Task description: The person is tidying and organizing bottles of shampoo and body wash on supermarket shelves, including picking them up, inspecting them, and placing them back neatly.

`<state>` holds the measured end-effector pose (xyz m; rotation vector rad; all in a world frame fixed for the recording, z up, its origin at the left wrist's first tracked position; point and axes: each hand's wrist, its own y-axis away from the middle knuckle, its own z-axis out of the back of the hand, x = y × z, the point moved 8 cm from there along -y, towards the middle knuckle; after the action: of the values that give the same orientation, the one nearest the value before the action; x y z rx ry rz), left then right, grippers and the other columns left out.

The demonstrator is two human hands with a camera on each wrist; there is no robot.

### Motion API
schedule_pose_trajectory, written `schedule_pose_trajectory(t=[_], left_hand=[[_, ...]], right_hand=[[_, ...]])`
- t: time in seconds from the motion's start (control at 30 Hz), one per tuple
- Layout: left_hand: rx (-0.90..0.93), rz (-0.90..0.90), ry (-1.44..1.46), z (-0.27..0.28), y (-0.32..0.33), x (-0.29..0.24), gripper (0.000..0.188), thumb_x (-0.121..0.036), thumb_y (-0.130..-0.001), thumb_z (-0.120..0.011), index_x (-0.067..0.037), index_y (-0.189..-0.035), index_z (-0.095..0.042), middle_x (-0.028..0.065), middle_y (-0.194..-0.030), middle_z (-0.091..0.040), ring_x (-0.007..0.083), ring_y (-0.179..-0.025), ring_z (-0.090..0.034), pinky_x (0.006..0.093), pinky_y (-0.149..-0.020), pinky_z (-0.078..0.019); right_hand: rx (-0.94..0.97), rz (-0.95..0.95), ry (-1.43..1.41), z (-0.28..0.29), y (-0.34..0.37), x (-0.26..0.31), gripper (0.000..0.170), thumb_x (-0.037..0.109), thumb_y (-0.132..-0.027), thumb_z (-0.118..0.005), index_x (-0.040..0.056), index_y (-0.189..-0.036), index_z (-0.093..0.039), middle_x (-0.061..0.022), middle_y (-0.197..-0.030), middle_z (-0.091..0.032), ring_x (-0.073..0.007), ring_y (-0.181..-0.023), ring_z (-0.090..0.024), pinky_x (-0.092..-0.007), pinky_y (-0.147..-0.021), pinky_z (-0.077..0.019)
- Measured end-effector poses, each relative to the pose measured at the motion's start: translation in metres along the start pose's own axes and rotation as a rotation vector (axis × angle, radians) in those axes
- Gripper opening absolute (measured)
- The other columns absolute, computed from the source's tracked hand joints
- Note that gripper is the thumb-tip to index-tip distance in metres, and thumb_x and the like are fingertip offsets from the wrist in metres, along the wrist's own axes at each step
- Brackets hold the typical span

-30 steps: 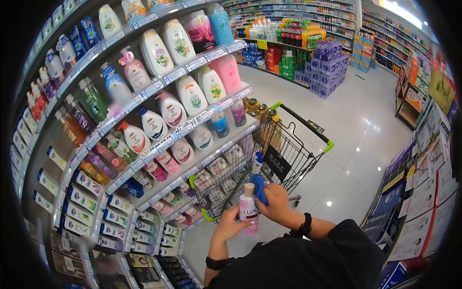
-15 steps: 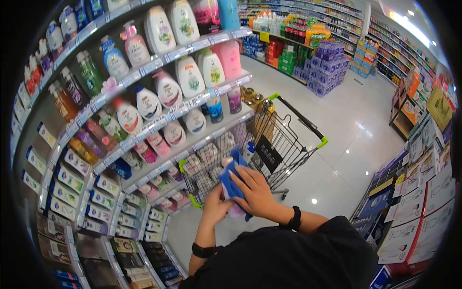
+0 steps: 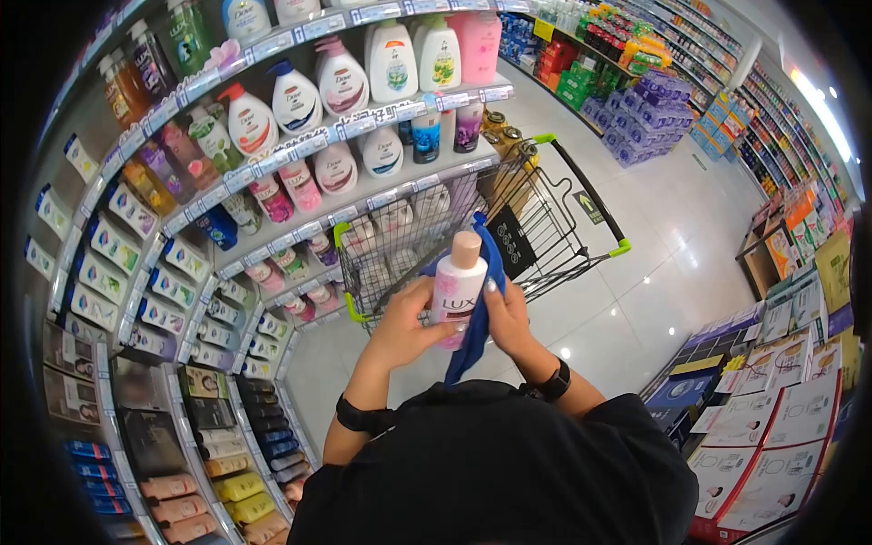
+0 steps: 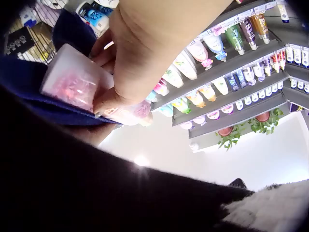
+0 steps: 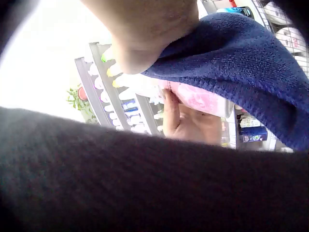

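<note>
A pink LUX bottle (image 3: 459,282) with a peach cap stands upright in front of the person's chest, label toward the head camera. The left hand (image 3: 400,322) grips its left side, thumb across the lower front. At its right side the right hand (image 3: 510,318) holds a dark blue cloth (image 3: 470,350), thumb on the cloth against the bottle. Part of the cloth passes behind the bottle and its lower corner hangs down. In the left wrist view, the bottle's base (image 4: 70,79) lies between folds of cloth. The cloth's stitched edge (image 5: 231,82) shows in the right wrist view.
Beyond the hands stands a wire shopping cart (image 3: 620,248) with green corners. Shelves of pump bottles (image 3: 295,98) and tubes (image 3: 100,286) line the left. Stacked boxes (image 3: 772,409) rise at the right, with purple packs (image 3: 649,118) farther back on the tiled floor.
The cloth was bunched in the right hand, then covered the bottle's front; now it is at the side and behind, with the label showing again. The head view has tilted down.
</note>
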<state>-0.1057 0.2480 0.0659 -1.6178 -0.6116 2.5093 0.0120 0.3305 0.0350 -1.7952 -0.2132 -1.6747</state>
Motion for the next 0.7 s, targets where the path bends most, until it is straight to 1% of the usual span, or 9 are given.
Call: schedule_pose_trajectory(t=[0.07, 0.17, 0.23, 0.37, 0.4, 0.5, 0.53, 0.63, 0.7], left_hand=[[0.072, -0.017, -0.045, -0.004, 0.000, 0.002, 0.048, -0.017, -0.066, -0.073, 0.001, -0.107, -0.056, 0.0112, -0.093, -0.058, 0.0223, -0.086, -0.057, 0.0344, -0.076, -0.0450], [0.273, 0.085, 0.146, -0.021, 0.006, 0.024, 0.049, -0.016, -0.066, -0.073, 0.000, -0.109, -0.056, 0.0102, -0.098, -0.060, 0.0215, -0.088, -0.058, 0.0342, -0.080, -0.0450], [0.336, 0.271, 0.557, -0.038, 0.018, 0.049, 0.051, -0.016, -0.067, -0.072, 0.002, -0.112, -0.055, 0.0114, -0.104, -0.061, 0.0222, -0.096, -0.059, 0.0327, -0.086, -0.0440], [0.386, 0.467, 1.356, -0.068, 0.044, 0.093, 0.053, -0.016, -0.070, -0.071, 0.003, -0.116, -0.053, 0.0114, -0.110, -0.060, 0.0217, -0.101, -0.058, 0.0326, -0.090, -0.0436], [0.383, 0.405, 1.419, -0.072, 0.047, 0.106, 0.054, -0.019, -0.072, -0.068, 0.005, -0.118, -0.050, 0.0135, -0.110, -0.060, 0.0243, -0.102, -0.058, 0.0339, -0.092, -0.0436], [0.165, 0.624, 1.626, -0.085, 0.062, 0.126, 0.055, -0.021, -0.073, -0.066, 0.003, -0.120, -0.048, 0.0137, -0.112, -0.059, 0.0266, -0.101, -0.059, 0.0432, -0.091, -0.0458], [0.188, 0.654, 1.692, -0.091, 0.066, 0.124, 0.054, -0.025, -0.077, -0.062, 0.000, -0.122, -0.047, 0.0132, -0.114, -0.058, 0.0287, -0.099, -0.059, 0.0531, -0.085, -0.0477], [0.310, 0.573, 1.778, -0.094, 0.060, 0.112, 0.049, -0.029, -0.082, -0.057, -0.003, -0.123, -0.047, 0.0120, -0.114, -0.058, 0.0291, -0.097, -0.060, 0.0571, -0.079, -0.0490], [0.220, 0.667, 1.719, -0.093, 0.060, 0.123, 0.046, -0.031, -0.085, -0.053, -0.004, -0.122, -0.048, 0.0117, -0.111, -0.059, 0.0288, -0.095, -0.061, 0.0551, -0.078, -0.0499]], right_hand=[[0.087, -0.134, -0.108, 0.009, -0.004, -0.043, 0.039, 0.031, -0.096, -0.037, -0.0023, -0.112, -0.051, -0.0116, -0.099, -0.060, -0.0159, -0.087, -0.057, -0.0301, -0.078, -0.0449], [0.115, -0.391, -0.756, -0.001, -0.008, -0.031, 0.054, 0.044, -0.095, -0.031, 0.0014, -0.124, -0.046, -0.0143, -0.118, -0.055, -0.0243, -0.106, -0.056, -0.0373, -0.093, -0.0441], [0.196, -0.426, -0.898, -0.002, -0.013, -0.026, 0.056, 0.047, -0.094, -0.032, 0.0017, -0.125, -0.045, -0.0143, -0.120, -0.055, -0.0255, -0.107, -0.055, -0.0389, -0.094, -0.0433], [0.334, -0.367, -0.966, -0.010, -0.016, -0.018, 0.054, 0.045, -0.093, -0.039, 0.0024, -0.125, -0.045, -0.0141, -0.120, -0.054, -0.0253, -0.108, -0.055, -0.0393, -0.095, -0.0426], [0.369, -0.341, -0.973, -0.011, -0.016, -0.022, 0.053, 0.044, -0.093, -0.040, 0.0026, -0.125, -0.045, -0.0139, -0.120, -0.055, -0.0250, -0.108, -0.055, -0.0390, -0.095, -0.0428], [0.366, -0.394, -0.989, -0.020, -0.019, -0.028, 0.052, 0.043, -0.091, -0.046, 0.0033, -0.124, -0.046, -0.0136, -0.117, -0.056, -0.0234, -0.105, -0.056, -0.0375, -0.092, -0.0444], [0.350, -0.430, -0.986, -0.021, -0.021, -0.039, 0.052, 0.044, -0.091, -0.047, 0.0033, -0.123, -0.047, -0.0137, -0.117, -0.056, -0.0231, -0.104, -0.057, -0.0372, -0.092, -0.0447], [0.166, -0.502, -0.903, -0.021, -0.028, -0.051, 0.047, 0.044, -0.091, -0.046, 0.0041, -0.114, -0.052, -0.0112, -0.103, -0.061, -0.0201, -0.089, -0.061, -0.0330, -0.080, -0.0500], [-0.001, -0.507, -0.741, -0.015, -0.032, -0.055, 0.043, 0.043, -0.091, -0.046, 0.0045, -0.109, -0.054, -0.0094, -0.095, -0.063, -0.0186, -0.079, -0.063, -0.0303, -0.072, -0.0520]])
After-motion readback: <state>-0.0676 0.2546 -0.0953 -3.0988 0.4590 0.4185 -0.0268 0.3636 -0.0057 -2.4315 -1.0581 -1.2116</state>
